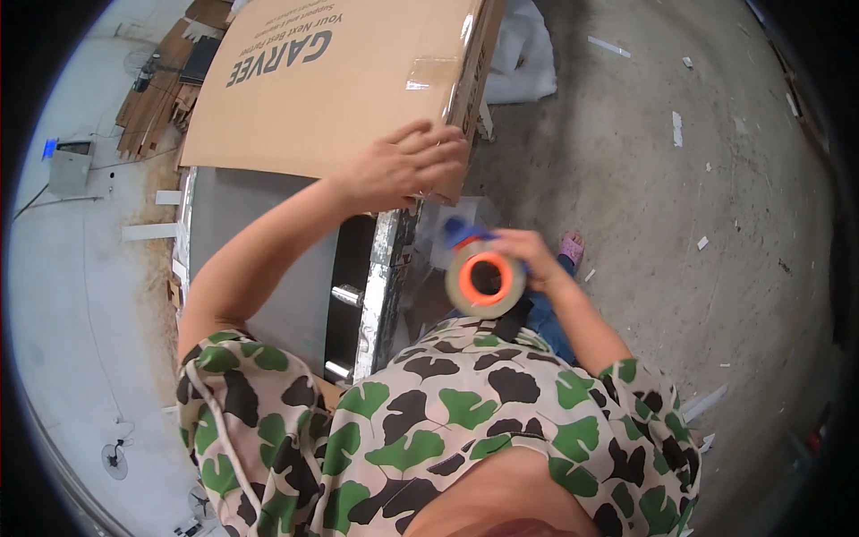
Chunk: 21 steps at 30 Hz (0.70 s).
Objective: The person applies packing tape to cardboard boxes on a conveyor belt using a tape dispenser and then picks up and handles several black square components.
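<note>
A large flat brown cardboard box [295,112] lies across the upper middle, dark print on its top. Clear tape shines along its right edge. My left hand [407,163] rests over the box's near right corner, fingers stretched out and slightly blurred. Just below and to the right, my right hand [528,255] grips a tape dispenser [463,294], apart from the box. The dispenser carries a wide roll of tape with an orange core, and its blue and red head is smeared by motion. My fingers hide its handle.
Under the box is a bench with a grey top [268,251], beside metal rollers [347,294] and a worn white rail [380,286]. White wrapping [528,58] lies beyond the box. Cardboard pieces [148,112] stand at far left. Paper scraps [677,130] litter the concrete floor.
</note>
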Each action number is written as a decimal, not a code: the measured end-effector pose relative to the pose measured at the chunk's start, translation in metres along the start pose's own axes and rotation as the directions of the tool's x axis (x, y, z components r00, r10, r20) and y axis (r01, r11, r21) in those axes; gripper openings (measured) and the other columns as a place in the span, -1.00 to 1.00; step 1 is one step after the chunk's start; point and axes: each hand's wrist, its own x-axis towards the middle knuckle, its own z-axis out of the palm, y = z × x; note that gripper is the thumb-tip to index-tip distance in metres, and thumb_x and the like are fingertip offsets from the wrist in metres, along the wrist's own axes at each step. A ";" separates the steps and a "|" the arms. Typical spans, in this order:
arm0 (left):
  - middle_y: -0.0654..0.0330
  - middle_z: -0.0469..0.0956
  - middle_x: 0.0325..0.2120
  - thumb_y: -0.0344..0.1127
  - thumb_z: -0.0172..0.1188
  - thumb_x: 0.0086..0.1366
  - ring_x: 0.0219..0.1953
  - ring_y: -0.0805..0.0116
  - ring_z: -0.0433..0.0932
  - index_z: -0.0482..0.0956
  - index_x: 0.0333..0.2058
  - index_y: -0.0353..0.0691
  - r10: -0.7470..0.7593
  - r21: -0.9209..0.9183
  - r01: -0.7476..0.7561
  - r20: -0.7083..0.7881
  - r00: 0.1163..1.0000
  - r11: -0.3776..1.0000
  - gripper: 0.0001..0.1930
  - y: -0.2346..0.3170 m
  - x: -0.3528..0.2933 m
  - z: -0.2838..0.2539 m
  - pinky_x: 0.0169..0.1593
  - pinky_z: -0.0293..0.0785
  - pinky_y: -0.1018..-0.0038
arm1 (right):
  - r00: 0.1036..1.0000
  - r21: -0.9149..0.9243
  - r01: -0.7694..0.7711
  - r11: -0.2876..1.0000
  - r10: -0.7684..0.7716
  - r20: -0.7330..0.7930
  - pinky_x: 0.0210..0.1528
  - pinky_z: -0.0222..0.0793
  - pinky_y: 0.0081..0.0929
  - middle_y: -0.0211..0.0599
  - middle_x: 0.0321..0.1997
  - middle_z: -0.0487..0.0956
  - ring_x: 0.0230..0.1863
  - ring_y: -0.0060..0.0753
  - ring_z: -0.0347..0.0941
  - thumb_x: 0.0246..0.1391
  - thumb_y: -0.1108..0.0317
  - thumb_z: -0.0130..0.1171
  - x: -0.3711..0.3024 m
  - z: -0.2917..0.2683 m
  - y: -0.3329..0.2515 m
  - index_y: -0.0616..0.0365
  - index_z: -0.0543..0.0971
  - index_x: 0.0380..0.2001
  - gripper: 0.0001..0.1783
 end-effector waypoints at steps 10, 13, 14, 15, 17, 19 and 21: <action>-0.01 0.06 0.28 -0.43 0.31 -0.23 0.34 0.15 0.03 0.09 0.21 -0.39 -0.164 0.143 0.180 -0.119 0.979 0.973 -0.06 0.006 0.006 0.015 0.35 0.04 0.35 | 0.907 -0.245 0.377 0.893 -0.410 -0.099 0.16 0.24 -0.48 -0.11 0.03 0.51 0.04 -0.43 0.40 -0.10 0.18 0.32 0.002 0.017 0.015 0.43 0.37 0.09 -0.26; 0.00 0.05 0.28 -0.41 0.32 -0.22 0.34 0.13 0.03 0.10 0.21 -0.38 -0.168 0.181 0.172 -0.033 0.985 0.968 -0.06 0.011 0.009 -0.003 0.33 0.05 0.29 | 0.930 -0.242 0.354 0.903 -0.367 -0.009 0.07 0.28 -0.55 -0.21 -0.05 0.54 -0.05 -0.49 0.43 -0.09 0.16 0.33 0.000 0.051 0.041 0.40 0.39 0.08 -0.27; 0.01 0.04 0.29 -0.38 0.32 -0.21 0.33 0.12 0.04 0.10 0.21 -0.38 -0.214 0.041 0.213 0.016 0.977 0.976 -0.07 0.021 0.012 -0.012 0.33 0.03 0.25 | 0.918 -0.273 0.384 0.882 -0.396 0.012 0.04 0.30 -0.56 -0.25 -0.08 0.55 -0.09 -0.51 0.44 -0.09 0.15 0.33 0.009 0.054 0.049 0.38 0.41 0.08 -0.29; 0.02 0.04 0.29 -0.35 0.31 -0.20 0.33 0.11 0.05 0.11 0.21 -0.38 -0.251 -0.101 0.257 0.072 0.965 0.961 -0.08 0.030 0.016 -0.018 0.33 0.01 0.22 | 0.930 -0.292 0.350 0.890 -0.368 -0.009 0.00 0.32 -0.56 -0.29 -0.12 0.57 -0.13 -0.52 0.44 -0.09 0.16 0.33 0.026 0.056 0.047 0.36 0.44 0.04 -0.33; 0.03 0.19 0.22 -0.28 0.26 -0.11 0.29 0.10 0.11 0.35 0.08 -0.34 -0.009 -0.025 0.009 0.009 1.000 1.000 -0.31 0.044 0.033 0.001 0.33 -0.04 0.18 | 0.972 -0.078 0.231 0.970 -0.227 0.057 -0.11 0.37 -0.56 -0.36 -0.23 0.59 -0.23 -0.52 0.46 -0.10 0.19 0.32 0.056 0.052 0.018 0.31 0.53 -0.10 -0.48; 0.06 0.32 0.14 -0.23 0.19 -0.02 0.26 0.14 0.17 0.49 -0.03 -0.31 0.164 0.100 -0.188 0.211 0.964 0.977 -0.47 0.045 0.055 0.010 0.29 0.00 0.21 | 0.934 0.019 0.345 0.938 -0.342 -0.100 -0.05 0.33 -0.52 -0.37 -0.21 0.57 -0.18 -0.55 0.43 -0.05 0.22 0.29 0.073 0.056 0.031 0.26 0.56 -0.18 -0.60; 0.08 0.40 0.07 -0.17 0.11 0.05 0.23 0.19 0.21 0.54 -0.09 -0.29 0.051 0.353 -0.246 0.479 0.876 0.903 -0.54 0.041 0.050 0.041 0.25 0.02 0.24 | 0.971 0.053 0.226 0.973 -0.221 -0.097 0.02 0.28 -0.49 -0.33 -0.14 0.56 -0.10 -0.54 0.40 -0.03 0.22 0.26 0.073 0.063 0.029 0.25 0.56 -0.15 -0.59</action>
